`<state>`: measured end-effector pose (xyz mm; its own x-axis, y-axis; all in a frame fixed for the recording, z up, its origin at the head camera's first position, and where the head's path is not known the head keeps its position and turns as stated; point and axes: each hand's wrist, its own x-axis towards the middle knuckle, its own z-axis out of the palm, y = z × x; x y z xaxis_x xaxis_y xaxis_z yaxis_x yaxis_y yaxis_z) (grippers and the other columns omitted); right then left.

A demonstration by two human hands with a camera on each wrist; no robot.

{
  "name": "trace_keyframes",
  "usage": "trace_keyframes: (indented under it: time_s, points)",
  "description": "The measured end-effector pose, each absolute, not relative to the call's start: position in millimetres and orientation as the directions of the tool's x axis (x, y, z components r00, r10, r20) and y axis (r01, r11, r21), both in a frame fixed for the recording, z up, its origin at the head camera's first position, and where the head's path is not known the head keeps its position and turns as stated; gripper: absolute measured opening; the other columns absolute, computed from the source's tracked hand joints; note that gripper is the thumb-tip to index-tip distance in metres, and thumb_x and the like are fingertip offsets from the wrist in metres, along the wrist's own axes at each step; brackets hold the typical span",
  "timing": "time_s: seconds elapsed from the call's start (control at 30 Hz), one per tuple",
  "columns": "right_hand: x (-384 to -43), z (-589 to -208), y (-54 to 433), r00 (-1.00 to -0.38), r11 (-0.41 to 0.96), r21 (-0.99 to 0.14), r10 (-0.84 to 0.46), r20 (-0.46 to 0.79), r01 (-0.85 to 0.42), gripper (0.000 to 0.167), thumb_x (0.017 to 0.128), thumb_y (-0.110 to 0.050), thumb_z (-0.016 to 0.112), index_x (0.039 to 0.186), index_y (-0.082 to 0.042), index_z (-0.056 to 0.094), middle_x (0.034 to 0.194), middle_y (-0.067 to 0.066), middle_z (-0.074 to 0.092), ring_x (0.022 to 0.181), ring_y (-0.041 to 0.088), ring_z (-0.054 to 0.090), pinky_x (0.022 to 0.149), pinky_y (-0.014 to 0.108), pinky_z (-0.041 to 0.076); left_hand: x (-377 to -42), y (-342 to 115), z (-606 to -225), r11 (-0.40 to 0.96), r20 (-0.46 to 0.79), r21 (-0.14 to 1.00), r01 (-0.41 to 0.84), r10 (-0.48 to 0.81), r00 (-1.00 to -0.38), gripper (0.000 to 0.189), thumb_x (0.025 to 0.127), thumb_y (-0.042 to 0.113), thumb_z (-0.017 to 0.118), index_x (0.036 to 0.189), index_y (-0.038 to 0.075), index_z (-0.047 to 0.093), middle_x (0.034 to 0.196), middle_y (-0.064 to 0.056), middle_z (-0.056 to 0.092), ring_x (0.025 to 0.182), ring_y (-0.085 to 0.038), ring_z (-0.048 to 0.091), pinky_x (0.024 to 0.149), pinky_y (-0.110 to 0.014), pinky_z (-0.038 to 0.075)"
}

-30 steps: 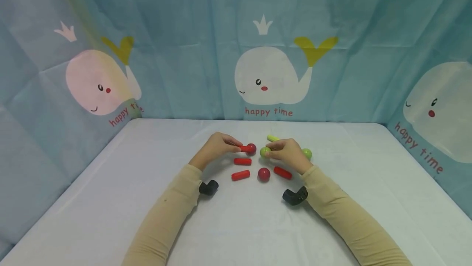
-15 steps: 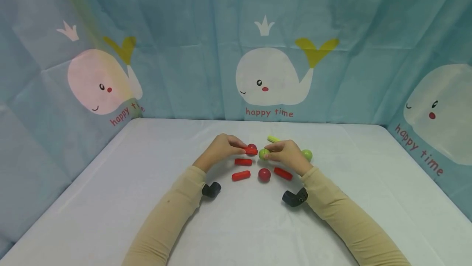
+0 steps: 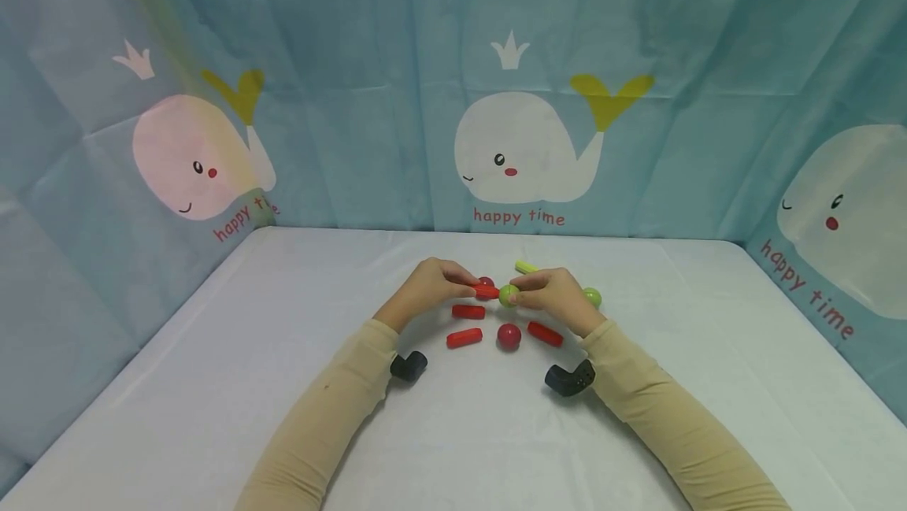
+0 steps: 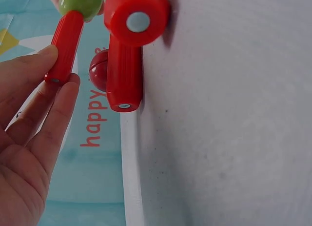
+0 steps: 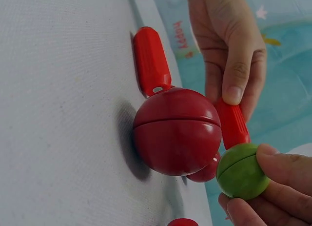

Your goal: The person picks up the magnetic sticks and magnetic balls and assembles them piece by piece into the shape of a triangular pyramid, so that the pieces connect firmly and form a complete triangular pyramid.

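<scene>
My left hand (image 3: 429,287) pinches a red ridged stick (image 3: 486,292) between thumb and fingers near its left end. Small silvery discs, like magnets, show on the ends of such sticks in the left wrist view. Opposite it, my right hand (image 3: 557,298) pinches a green ball (image 5: 241,172) with a groove round its middle. The stick's (image 4: 67,44) far end meets the green ball's side, so the two form one line above the table. Just behind the held stick is a red ball (image 3: 486,282), partly hidden in the head view.
Nearer me on the white table (image 3: 453,432) lie red sticks (image 3: 468,312), (image 3: 464,338), (image 3: 545,334) and a red ball (image 3: 509,337). A yellow-green stick (image 3: 526,267) and another green ball (image 3: 592,297) lie partly behind my right hand. A whale-print curtain (image 3: 354,149) surrounds the table.
My left hand has moved right and slightly nearer me, bringing the red stick from beside the red ball up against the green ball. The right hand has stayed almost still.
</scene>
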<state>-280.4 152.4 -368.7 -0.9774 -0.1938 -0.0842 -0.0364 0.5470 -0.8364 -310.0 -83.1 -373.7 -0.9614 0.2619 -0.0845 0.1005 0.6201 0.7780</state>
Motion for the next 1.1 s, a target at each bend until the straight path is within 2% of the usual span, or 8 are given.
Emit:
trace_keyframes:
  time_s: [0.3, 0.43, 0.6, 0.87, 1.1]
  points:
    - [-281, -368, 153, -0.982, 0.536, -0.844, -0.158, -0.100, 0.000, 0.050, 0.086, -0.032, 0.078, 0.129, -0.010, 0.067, 0.129, 0.012, 0.068, 0.121, 0.030, 0.059, 0.102, 0.045, 0.050, -309, -81, -375, 0.590, -0.074, 0.801, 0.100, 0.264, -0.962, 0.023, 0.088, 0.028, 0.076, 0.110, 0.025, 0.076, 0.112, 0.003, 0.072, 0.108, -0.020, 0.060, 0.095, -0.038, 0.053]
    - [-283, -367, 157, -0.987, 0.558, -0.830, -0.135, -0.092, 0.001, 0.047, 0.085, -0.032, 0.078, 0.126, -0.011, 0.069, 0.128, 0.012, 0.068, 0.119, 0.029, 0.060, 0.101, 0.045, 0.050, -312, -80, -374, 0.604, -0.060, 0.787, 0.131, 0.287, -0.956, 0.036, 0.088, 0.027, 0.076, 0.122, 0.021, 0.070, 0.119, -0.001, 0.070, 0.116, -0.021, 0.060, 0.099, -0.042, 0.052]
    - [-288, -366, 161, -0.991, 0.586, -0.810, -0.115, -0.072, -0.009, 0.048, 0.084, -0.035, 0.078, 0.125, -0.011, 0.069, 0.129, 0.013, 0.068, 0.119, 0.031, 0.060, 0.100, 0.047, 0.049, -318, -84, -377, 0.600, -0.072, 0.792, 0.110, 0.271, -0.960, 0.052, 0.086, 0.026, 0.077, 0.135, 0.018, 0.060, 0.131, -0.004, 0.064, 0.124, -0.024, 0.058, 0.102, -0.044, 0.051]
    - [-292, -366, 170, -0.992, 0.583, -0.812, -0.083, -0.096, 0.030, 0.049, 0.086, -0.036, 0.077, 0.127, -0.010, 0.069, 0.133, 0.014, 0.065, 0.116, 0.030, 0.057, 0.096, 0.044, 0.049, -331, -80, -377, 0.649, -0.123, 0.753, 0.107, 0.299, -0.946, 0.054, 0.087, 0.026, 0.077, 0.137, 0.015, 0.059, 0.128, -0.006, 0.067, 0.120, -0.023, 0.061, 0.102, -0.041, 0.051]
    - [-293, -364, 174, -0.992, 0.571, -0.819, -0.072, -0.106, 0.046, 0.049, 0.087, -0.034, 0.075, 0.128, -0.008, 0.067, 0.134, 0.015, 0.064, 0.120, 0.031, 0.055, 0.097, 0.044, 0.048, -340, -73, -373, 0.681, -0.210, 0.728, 0.078, 0.331, -0.920, 0.053, 0.087, 0.025, 0.076, 0.137, 0.018, 0.058, 0.133, -0.007, 0.064, 0.121, -0.024, 0.059, 0.102, -0.041, 0.050]
